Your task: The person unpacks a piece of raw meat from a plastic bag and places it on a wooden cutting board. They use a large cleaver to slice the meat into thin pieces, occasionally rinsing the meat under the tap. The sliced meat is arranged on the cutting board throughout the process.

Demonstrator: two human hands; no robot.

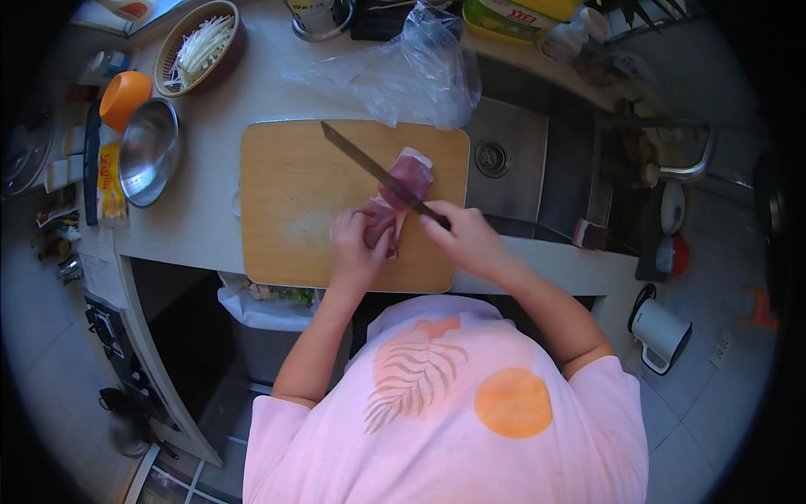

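A piece of raw pink meat with a pale fatty end lies toward the right side of a wooden cutting board. My left hand presses on the meat's near part, its fingers curled over it. In my right hand is the handle of a long dark kitchen knife. The blade slants across the meat, its tip pointing to the far left over the board. From this angle I cannot tell how deep the edge sits in the meat.
A crumpled clear plastic bag lies at the board's far edge. The steel sink is to the right. At the left stand a metal bowl, an orange bowl and a basket of white enoki mushrooms. Below the counter hangs a lined bin.
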